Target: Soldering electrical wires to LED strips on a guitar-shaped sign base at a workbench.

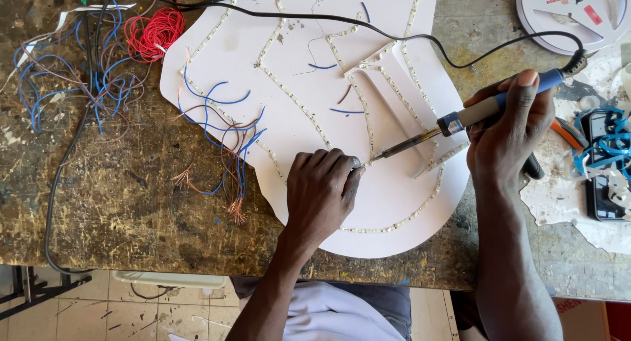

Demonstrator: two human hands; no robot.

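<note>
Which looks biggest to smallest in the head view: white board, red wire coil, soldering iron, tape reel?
1. White board, by far the largest.
2. Soldering iron, long but thin.
3. Tape reel, cut off by the frame edge, so unsure against the iron.
4. Red wire coil.

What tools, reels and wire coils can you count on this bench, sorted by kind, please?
Soldering iron, in the right hand: 1
White board with light strips, under the left hand: 1
White reel: 1
Red wire coil: 1
Phone: 1
Total: 5
</note>
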